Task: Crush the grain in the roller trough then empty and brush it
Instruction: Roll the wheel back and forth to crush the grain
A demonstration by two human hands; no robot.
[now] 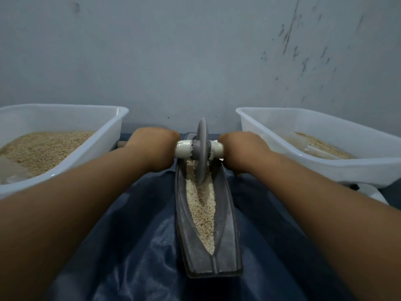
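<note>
A long grey boat-shaped trough (227, 242) lies lengthways on a blue cloth, running away from me. Pale grain (202, 216) fills its narrow groove. A grey roller disc (201, 148) stands upright in the groove near the far end, on a white-wrapped axle (183, 149). My left hand (152, 146) grips the axle's left end and my right hand (240, 148) grips its right end. Both arms are stretched forward.
A white plastic tub (104, 144) heaped with brown grain stands at the left. A second white tub (282, 144) at the right holds a thinner layer of grain and a clear scoop (303, 144). A grey wall closes the space just behind.
</note>
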